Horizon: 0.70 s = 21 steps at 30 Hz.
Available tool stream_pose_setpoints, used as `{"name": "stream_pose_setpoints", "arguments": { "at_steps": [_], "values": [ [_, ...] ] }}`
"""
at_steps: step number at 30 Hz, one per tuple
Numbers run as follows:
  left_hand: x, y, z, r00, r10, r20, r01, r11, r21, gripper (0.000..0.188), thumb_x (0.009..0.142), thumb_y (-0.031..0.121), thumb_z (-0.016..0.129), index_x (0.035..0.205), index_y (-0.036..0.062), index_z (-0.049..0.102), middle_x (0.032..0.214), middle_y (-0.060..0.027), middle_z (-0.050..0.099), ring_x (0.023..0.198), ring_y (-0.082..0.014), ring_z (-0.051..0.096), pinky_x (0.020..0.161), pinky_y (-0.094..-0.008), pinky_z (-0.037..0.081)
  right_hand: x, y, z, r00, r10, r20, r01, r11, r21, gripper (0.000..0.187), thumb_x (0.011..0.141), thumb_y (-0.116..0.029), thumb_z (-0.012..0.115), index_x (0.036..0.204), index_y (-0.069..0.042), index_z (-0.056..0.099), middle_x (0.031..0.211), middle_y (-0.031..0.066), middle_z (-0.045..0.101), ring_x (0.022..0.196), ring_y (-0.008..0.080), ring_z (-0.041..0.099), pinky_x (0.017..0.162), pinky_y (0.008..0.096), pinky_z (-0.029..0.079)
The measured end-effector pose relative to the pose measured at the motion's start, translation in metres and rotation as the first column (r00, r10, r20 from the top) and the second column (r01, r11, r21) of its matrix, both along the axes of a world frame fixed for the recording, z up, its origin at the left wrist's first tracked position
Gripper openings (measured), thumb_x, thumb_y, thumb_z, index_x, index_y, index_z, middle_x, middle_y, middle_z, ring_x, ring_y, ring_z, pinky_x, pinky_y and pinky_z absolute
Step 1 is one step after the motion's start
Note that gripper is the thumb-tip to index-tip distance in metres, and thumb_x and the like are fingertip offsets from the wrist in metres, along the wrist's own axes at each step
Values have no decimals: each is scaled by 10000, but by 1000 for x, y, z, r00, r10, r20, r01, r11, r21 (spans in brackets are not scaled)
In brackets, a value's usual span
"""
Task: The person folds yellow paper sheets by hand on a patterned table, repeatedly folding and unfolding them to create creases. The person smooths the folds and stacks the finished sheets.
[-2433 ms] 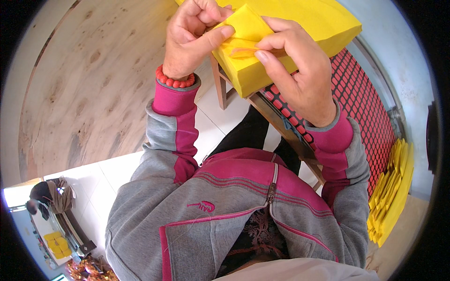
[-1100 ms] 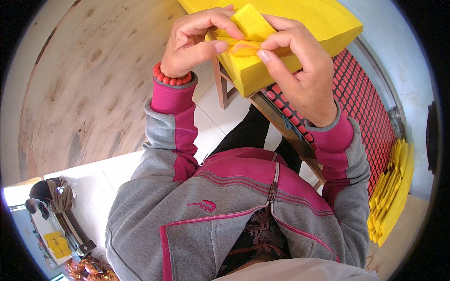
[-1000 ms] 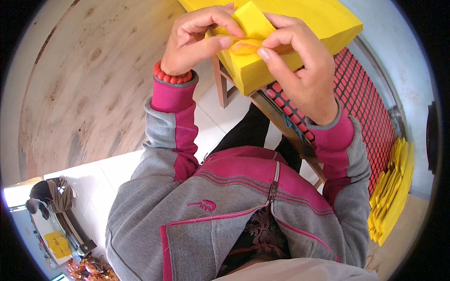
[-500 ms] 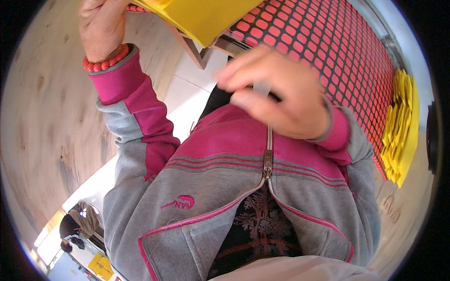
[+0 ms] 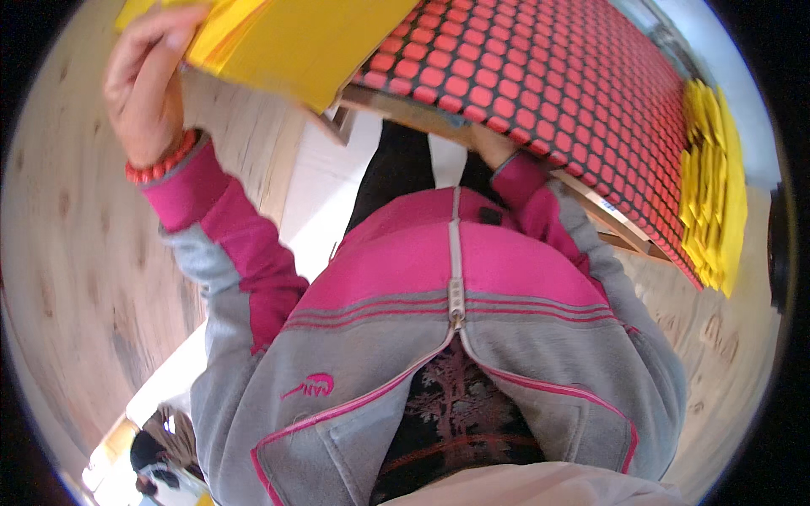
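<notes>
Flat yellow sheets (image 5: 287, 51), layered like a stack, hang over the near left end of the table. Their kind, cloth or paper, I cannot tell. My left hand (image 5: 152, 88) pinches the left edge of the layers between thumb and fingers; a red bead bracelet (image 5: 160, 164) circles that wrist. My right hand (image 5: 491, 145) reaches in under the table's near edge, and its fingers are hidden there. A small bluish patch shows beside it, too unclear to name.
A red-and-black patterned cover (image 5: 523, 76) lies over the table, whose wooden frame (image 5: 405, 108) shows below. At the right end hangs a pile of folded yellow pieces (image 5: 713, 194). Another person (image 5: 160, 447) is in the distance at lower left. Wood-look flooring (image 5: 76, 253) spreads at left.
My right hand has gone from in front of my jacket, above the zip, to under the table edge. My left hand and the yellow sheets sit lower and farther left in view.
</notes>
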<state>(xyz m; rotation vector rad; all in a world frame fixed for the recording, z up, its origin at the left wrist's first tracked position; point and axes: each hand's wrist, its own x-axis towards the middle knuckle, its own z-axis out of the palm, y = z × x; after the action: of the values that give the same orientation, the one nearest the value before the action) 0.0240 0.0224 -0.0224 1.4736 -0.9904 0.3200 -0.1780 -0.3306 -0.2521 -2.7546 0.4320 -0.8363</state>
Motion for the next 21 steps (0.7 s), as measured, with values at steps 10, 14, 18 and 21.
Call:
{"name": "stream_pose_setpoints", "arguments": {
  "at_steps": [10, 14, 18, 21],
  "values": [
    [26, 20, -6, 996, -57, -67, 61, 997, 57, 182, 983, 15, 556, 1092, -27, 696, 1245, -198, 674, 1258, -310, 596, 1125, -412, 399, -10, 8, 13, 996, -44, 79, 28, 980, 199, 166, 953, -143, 571, 1012, -9, 649, 1018, 175, 690, 952, 366, 674, 806, 451, 533],
    [26, 26, -10, 984, -63, -166, 67, 997, 23, 194, 1004, 9, 532, 1109, 7, 694, 1337, -232, 637, 1369, -369, 529, 1190, -455, 334, -14, 23, 33, 990, 12, 144, -55, 953, 297, 160, 947, -143, 573, 991, -10, 649, 1006, 171, 690, 948, 360, 675, 799, 450, 535],
    [27, 25, -9, 990, -93, -101, 100, 993, 59, 202, 1004, -10, 524, 1127, 0, 684, 1330, -220, 637, 1336, -355, 553, 1182, -436, 340, -30, 33, 67, 955, 294, -44, -276, 931, 237, 156, 928, -156, 584, 952, -18, 653, 969, 171, 691, 904, 357, 688, 767, 464, 549],
    [25, 23, -8, 989, -84, -123, 86, 996, 15, 191, 992, -12, 543, 1130, -18, 676, 1265, -189, 657, 1293, -313, 573, 1152, -409, 365, -46, 36, 107, 684, 637, -356, -633, 761, 144, 159, 871, -195, 618, 908, -41, 641, 885, 177, 685, 765, 368, 708, 703, 479, 580]
  ]
}}
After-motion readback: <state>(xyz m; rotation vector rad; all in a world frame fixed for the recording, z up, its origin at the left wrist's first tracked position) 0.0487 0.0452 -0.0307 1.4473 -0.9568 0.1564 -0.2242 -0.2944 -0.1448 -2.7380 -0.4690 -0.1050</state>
